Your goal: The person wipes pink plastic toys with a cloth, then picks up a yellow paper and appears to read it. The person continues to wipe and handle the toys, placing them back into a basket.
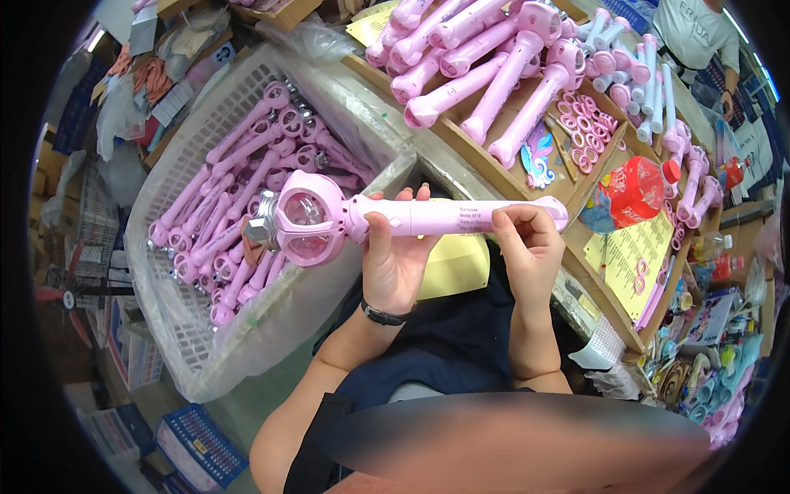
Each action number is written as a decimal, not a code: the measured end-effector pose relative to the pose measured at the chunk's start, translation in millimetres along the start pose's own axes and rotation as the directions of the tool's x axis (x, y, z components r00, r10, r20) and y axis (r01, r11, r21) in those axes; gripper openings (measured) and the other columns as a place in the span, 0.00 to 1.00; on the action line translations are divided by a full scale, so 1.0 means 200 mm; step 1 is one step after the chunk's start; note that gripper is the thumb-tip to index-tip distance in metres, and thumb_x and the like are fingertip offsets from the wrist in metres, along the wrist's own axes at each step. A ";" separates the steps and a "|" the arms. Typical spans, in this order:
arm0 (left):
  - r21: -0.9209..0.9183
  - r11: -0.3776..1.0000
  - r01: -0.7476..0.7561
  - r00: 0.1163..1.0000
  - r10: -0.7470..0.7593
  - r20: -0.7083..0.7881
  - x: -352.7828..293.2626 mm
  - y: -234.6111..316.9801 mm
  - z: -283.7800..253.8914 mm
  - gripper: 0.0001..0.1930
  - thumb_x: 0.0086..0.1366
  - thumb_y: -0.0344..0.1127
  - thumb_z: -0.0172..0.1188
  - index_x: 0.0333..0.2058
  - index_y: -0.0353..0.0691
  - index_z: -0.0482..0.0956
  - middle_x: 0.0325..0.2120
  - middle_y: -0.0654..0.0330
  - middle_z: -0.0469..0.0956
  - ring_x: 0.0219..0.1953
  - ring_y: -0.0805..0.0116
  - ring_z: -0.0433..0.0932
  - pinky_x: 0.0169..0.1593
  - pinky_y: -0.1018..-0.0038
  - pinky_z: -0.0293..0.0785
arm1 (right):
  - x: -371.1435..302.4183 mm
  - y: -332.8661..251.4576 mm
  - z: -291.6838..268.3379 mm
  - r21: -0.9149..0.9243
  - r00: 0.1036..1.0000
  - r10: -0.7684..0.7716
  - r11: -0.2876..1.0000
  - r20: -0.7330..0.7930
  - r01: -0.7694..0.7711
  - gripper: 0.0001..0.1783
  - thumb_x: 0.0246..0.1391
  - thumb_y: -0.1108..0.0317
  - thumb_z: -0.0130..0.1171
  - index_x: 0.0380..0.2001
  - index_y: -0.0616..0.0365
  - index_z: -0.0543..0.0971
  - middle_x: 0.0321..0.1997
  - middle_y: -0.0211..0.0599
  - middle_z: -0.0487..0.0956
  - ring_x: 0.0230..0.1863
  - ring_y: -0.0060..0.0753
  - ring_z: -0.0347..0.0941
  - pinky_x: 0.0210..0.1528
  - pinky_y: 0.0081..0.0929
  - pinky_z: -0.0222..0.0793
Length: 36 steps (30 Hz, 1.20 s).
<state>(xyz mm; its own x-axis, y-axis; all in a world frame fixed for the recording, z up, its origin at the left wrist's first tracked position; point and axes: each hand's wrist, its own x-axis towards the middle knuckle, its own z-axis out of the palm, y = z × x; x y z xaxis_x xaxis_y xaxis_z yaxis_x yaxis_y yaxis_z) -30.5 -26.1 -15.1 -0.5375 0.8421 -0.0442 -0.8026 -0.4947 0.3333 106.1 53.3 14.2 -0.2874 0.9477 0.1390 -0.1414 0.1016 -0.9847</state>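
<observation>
A pink toy wand lies level across both my hands, its clear ball head framed in pink and tipped with silver on the left. My left hand grips it from below near the head, the thumb in front and fingertips showing above. On the handle's right part, dark printed lines show. My right hand pinches there with thumb and forefinger, right at the print's edge. Whether a sticker film is between those fingers is too small to tell. Below the wand, a yellow sheet rests over my lap.
At left stands a plastic-lined white crate with many similar pink wands. Ahead, a cardboard tray bears pink handles, pink rings and a red-labelled bottle. Another person stands far right.
</observation>
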 end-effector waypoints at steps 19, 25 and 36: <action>0.019 1.000 -0.017 1.000 0.017 -0.021 0.00 0.01 0.01 0.19 0.60 0.47 0.62 0.48 0.56 0.70 0.48 0.63 0.76 0.57 0.58 0.69 0.61 0.47 0.64 | 0.00 0.04 0.01 -0.071 0.993 -0.114 0.991 -0.026 0.112 0.06 0.53 0.73 0.64 0.31 0.63 0.78 0.24 0.20 0.75 0.22 0.07 0.62 0.24 0.09 0.56; 0.016 1.000 -0.020 1.000 0.020 -0.018 0.00 0.00 0.01 0.20 0.60 0.47 0.62 0.49 0.55 0.69 0.48 0.63 0.76 0.58 0.57 0.69 0.61 0.47 0.64 | 0.01 0.05 0.01 -0.084 0.993 -0.119 0.990 -0.022 0.117 0.05 0.53 0.74 0.64 0.30 0.63 0.78 0.23 0.20 0.74 0.22 0.07 0.61 0.24 0.09 0.56; 0.120 0.989 -0.082 0.996 0.076 0.048 -0.02 0.00 0.00 0.24 0.60 0.47 0.62 0.53 0.55 0.65 0.49 0.62 0.75 0.58 0.57 0.69 0.61 0.48 0.64 | -0.02 0.06 0.03 -0.542 0.950 -0.311 0.802 -0.017 0.253 0.25 0.43 0.68 0.71 0.45 0.63 0.73 0.29 0.31 0.71 0.26 0.23 0.66 0.26 0.20 0.63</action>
<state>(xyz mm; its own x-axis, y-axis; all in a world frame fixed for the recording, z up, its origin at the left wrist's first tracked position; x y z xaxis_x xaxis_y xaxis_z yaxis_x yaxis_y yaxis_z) -27.9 -29.2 -14.4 -0.5842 0.8112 0.0263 -0.7192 -0.5325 0.4463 99.1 49.2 3.0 -0.2126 0.8742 0.4366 0.3274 0.4847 -0.8111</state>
